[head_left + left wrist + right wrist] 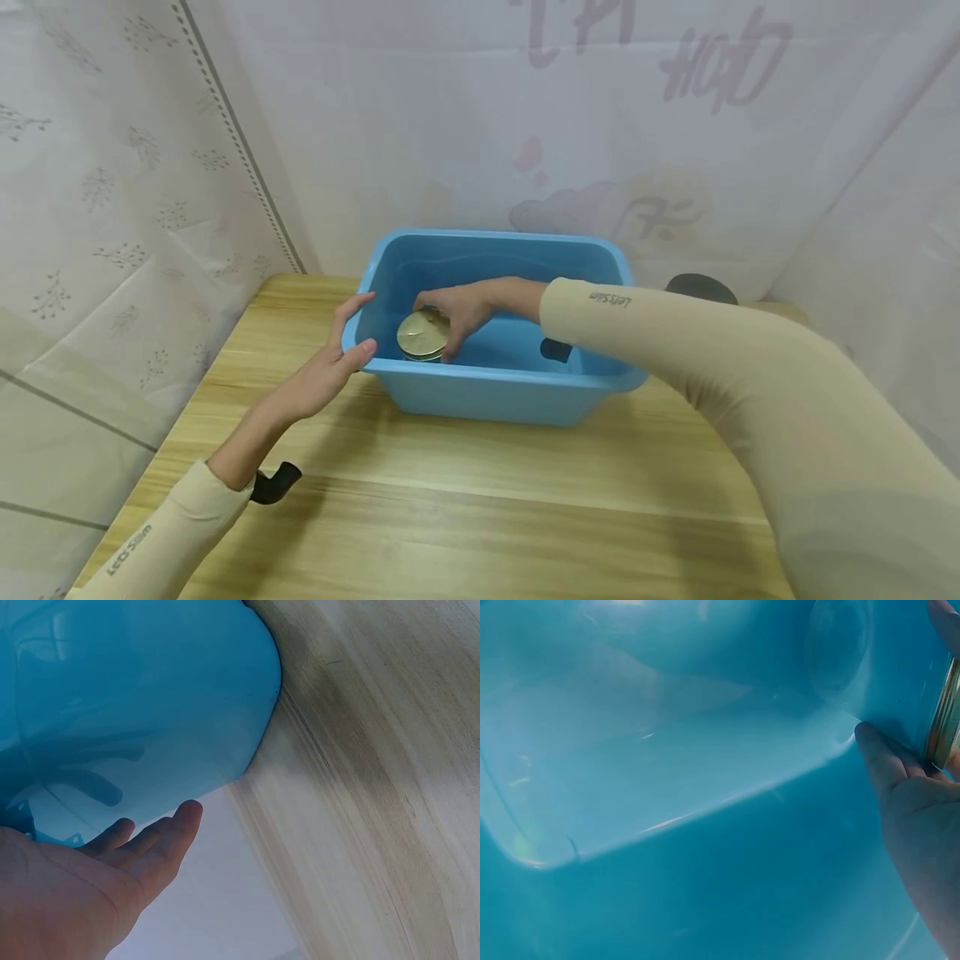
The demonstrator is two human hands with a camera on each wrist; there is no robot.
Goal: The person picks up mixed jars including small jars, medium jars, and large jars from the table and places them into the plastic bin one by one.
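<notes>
In the head view a blue plastic tub (pixel 480 400) stands on the wooden table. My right hand (pixel 465 310) reaches down inside it and grips a jar with a gold lid (pixel 422 335), near the tub's left end. Fingers and thumb lie around the lid's edge. The right wrist view shows the jar's see-through body (pixel 838 645) lying sideways in that picture, close to the tub wall. My left hand (pixel 324 375) touches the tub's left rim with its thumb and index finger. In the left wrist view its other fingers (pixel 161 844) extend fairly straight along the outer wall.
The wooden table (pixel 420 517) extends in front of the tub. A dark rounded object (pixel 701 287) shows behind my right forearm. Printed white curtains (pixel 420 133) hang behind and at the sides. A black wrist piece (pixel 276 483) projects below my left sleeve.
</notes>
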